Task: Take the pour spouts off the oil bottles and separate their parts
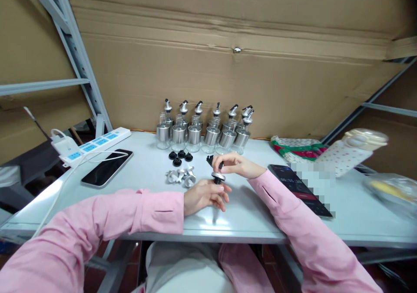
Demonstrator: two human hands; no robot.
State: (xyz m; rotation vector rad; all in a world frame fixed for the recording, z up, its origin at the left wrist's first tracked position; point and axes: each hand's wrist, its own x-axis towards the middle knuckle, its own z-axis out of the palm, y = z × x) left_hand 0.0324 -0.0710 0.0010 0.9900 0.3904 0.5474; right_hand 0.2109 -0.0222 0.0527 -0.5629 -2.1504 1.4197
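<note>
My left hand (204,196) is under a bottle pourer top (218,177), thumb and fingers closed round its black lower stopper. From above, my right hand (239,164) pinches a small black piece at the top of the same pourer. The pourer's silver disc shows between both hands. Small black parts (210,159) lie just beyond my right fingertips, partly hidden. To the left sit several black ribbed stoppers (177,162) and a heap of silver pourer caps (190,179).
Glass bottles with steel sleeves (194,135) stand in rows at the back, the rear ones topped with pourers. A phone (107,168) and power strip (97,145) lie left. On the right are another phone (298,189), patterned cloth (293,147), a dotted bottle (345,156) and a wrapped bowl (391,191).
</note>
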